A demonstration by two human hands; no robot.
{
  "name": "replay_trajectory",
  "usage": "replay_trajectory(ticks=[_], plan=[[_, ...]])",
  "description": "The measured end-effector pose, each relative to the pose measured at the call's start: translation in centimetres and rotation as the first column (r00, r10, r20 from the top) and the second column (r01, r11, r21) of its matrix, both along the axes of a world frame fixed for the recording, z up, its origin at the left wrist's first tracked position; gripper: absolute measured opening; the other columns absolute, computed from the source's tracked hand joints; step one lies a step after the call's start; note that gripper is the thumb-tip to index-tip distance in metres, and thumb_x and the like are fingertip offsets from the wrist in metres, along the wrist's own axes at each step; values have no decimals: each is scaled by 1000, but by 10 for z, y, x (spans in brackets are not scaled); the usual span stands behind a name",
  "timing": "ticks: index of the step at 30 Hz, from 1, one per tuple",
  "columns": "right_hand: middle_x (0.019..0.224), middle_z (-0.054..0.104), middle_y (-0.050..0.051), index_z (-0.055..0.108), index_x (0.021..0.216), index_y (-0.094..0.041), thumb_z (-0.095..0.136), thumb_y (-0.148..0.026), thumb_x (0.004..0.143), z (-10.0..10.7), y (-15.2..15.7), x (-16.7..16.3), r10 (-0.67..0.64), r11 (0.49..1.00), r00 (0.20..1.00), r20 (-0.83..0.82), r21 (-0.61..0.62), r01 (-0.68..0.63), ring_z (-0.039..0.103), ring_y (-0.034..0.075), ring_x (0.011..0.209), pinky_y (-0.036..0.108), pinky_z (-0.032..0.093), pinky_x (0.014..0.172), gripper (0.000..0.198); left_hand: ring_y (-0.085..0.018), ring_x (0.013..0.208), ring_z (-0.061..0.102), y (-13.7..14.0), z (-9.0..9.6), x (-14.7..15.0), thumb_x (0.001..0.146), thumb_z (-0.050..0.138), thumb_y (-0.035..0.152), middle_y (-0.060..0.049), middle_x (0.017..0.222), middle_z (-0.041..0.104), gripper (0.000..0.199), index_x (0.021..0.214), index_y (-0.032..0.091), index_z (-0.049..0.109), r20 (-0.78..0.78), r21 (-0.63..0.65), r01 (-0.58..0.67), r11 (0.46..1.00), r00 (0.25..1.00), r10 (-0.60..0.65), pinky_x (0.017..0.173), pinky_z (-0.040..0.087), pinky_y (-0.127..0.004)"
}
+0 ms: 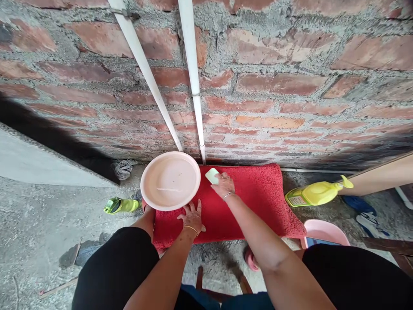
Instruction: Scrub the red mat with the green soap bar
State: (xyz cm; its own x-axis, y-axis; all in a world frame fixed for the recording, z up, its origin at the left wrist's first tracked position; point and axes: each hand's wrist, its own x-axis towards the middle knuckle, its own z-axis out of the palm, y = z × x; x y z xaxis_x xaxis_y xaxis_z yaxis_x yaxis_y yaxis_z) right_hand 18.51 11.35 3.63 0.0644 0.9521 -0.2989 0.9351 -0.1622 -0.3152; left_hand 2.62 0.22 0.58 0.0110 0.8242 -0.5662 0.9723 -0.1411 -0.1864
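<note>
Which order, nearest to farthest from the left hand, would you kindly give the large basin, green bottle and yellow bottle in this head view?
1. Large basin, just ahead of the left hand.
2. Green bottle, left of the basin.
3. Yellow bottle, right of the cloth.

Readable text: none from where I stand | yellow bottle [319, 194]: pale label [297, 200] on its side, print too small to make out

Just one head cam, looking forward and down past the person's knees [124, 249] at the red cloth [251, 185], pretty close up.
</note>
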Motion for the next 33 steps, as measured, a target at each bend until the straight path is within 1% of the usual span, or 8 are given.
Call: replay_trajectory(ticks=[4,9,14,17,22,26,29,33], plan=[[125,51,8,58,123,-29,67,-41,77,-5,3,-3,91,996,996,25,-12,-91,51,24,111,36,37,94,48,-55,135,22,0,-3,-2,48,86,54,-24,155,24,133,154,29,10,24,22,2,1000,1000,-3,81,45,-70],[120,52,6,57,123,-28,69,-42,75,-8,-21,100,-163,986,983,84,-15,165,56,21,104,33,41,92,51,-54,136,21,0,-3,-2,50,85,53,-23,156,22,131,154,30,9,29,13,-10,1000,1000,9,81,45,-69],[118,50,9,56,123,-26,68,-46,75,1,-58,215,-578,803,798,171,-55,593,58,25,104,37,43,93,54,-54,137,19,1,0,-2,52,84,51,-23,157,20,129,154,31,8,23,4,-14,1000,1000,14,81,46,-68],[116,50,12,55,122,-24,65,-51,76,5,-65,231,-699,705,701,141,-27,709,57,27,107,40,42,95,55,-54,137,19,2,0,-2,53,83,53,-25,157,19,128,154,30,8,17,4,-7,1000,1000,7,80,46,-68],[120,49,7,55,122,-25,67,-47,75,-1,-38,171,-502,863,864,-35,37,503,56,20,102,32,41,96,53,-55,137,17,2,-2,-3,57,81,54,-24,158,17,126,154,29,6,-13,6,4,1000,1000,-4,79,48,-66],[122,51,5,58,120,-29,70,-42,74,-6,-17,143,-262,964,965,11,57,261,53,22,108,34,37,98,49,-54,139,14,3,-4,-3,58,80,53,-23,157,18,123,154,29,6,-20,-1,1,1000,1000,-1,80,48,-65],[124,51,6,58,121,-29,69,-39,76,-4,-23,170,-225,974,971,84,6,225,53,23,110,37,37,98,47,-53,139,15,3,-5,-2,59,81,50,-23,158,16,123,154,29,6,-25,-1,-12,1000,1000,12,81,49,-63],[125,50,7,57,123,-30,67,-42,76,3,-55,233,-413,904,902,124,-64,423,55,23,109,36,39,96,49,-53,139,14,3,-8,-2,58,81,50,-22,158,17,124,154,30,5,-19,4,-22,1000,1000,22,81,49,-64]])
